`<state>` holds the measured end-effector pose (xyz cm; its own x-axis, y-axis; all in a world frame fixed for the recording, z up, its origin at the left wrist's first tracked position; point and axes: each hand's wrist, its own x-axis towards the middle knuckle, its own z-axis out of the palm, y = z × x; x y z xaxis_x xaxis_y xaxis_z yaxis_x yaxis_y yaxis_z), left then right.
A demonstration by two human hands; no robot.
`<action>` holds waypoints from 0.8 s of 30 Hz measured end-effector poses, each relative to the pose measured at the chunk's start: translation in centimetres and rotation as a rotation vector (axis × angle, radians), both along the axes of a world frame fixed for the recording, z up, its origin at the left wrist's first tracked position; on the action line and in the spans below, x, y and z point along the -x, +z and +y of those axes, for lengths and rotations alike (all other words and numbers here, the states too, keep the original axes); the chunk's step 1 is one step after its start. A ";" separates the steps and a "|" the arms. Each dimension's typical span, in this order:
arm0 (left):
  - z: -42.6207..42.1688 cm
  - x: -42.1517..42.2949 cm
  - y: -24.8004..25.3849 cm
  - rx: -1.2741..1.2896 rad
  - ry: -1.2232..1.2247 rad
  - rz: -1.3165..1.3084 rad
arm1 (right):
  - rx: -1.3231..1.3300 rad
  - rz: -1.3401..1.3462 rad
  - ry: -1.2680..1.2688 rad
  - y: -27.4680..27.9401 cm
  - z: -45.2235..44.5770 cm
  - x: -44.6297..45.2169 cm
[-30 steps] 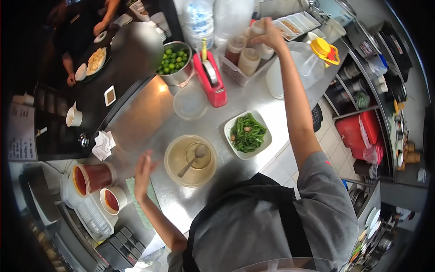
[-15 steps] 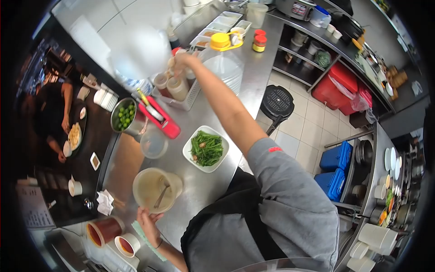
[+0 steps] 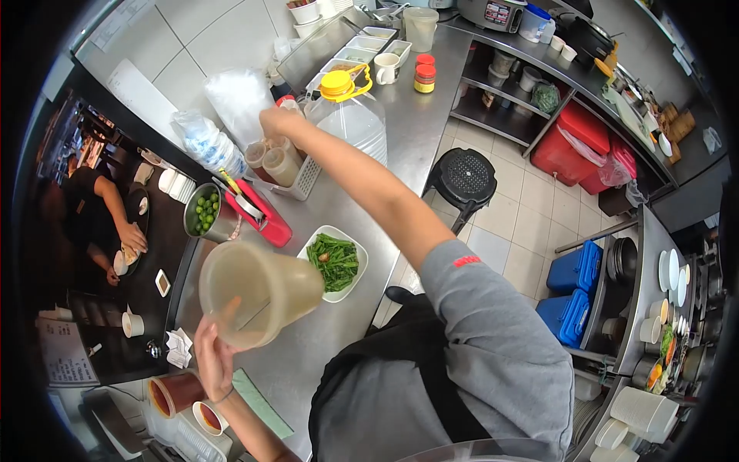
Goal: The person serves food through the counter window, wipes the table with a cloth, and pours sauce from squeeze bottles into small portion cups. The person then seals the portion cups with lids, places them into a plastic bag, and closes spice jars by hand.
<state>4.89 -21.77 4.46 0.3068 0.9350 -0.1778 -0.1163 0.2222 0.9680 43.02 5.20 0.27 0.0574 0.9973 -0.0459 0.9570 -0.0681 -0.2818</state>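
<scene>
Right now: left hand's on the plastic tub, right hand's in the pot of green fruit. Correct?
Not quite: the right hand is at the bottles in the white basket, not in the fruit pot, as the head view shows. The left hand is on the plastic tub, as you said.

What the right hand (image 3: 282,123) touches is unclear; the tub (image 3: 296,286), hazy inside.
</scene>
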 end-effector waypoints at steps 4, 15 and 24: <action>1.2 -7.9 1.4 0.057 -0.413 0.105 | -0.330 0.329 0.323 8.1 -10.4 -3.2; 4.8 -42.7 -8.4 0.292 -0.509 -0.382 | -0.722 0.897 0.003 11.6 -37.1 -17.4; 14.7 -58.6 -20.5 -0.090 0.118 -0.074 | -0.507 1.211 -0.301 -2.0 -39.9 -19.8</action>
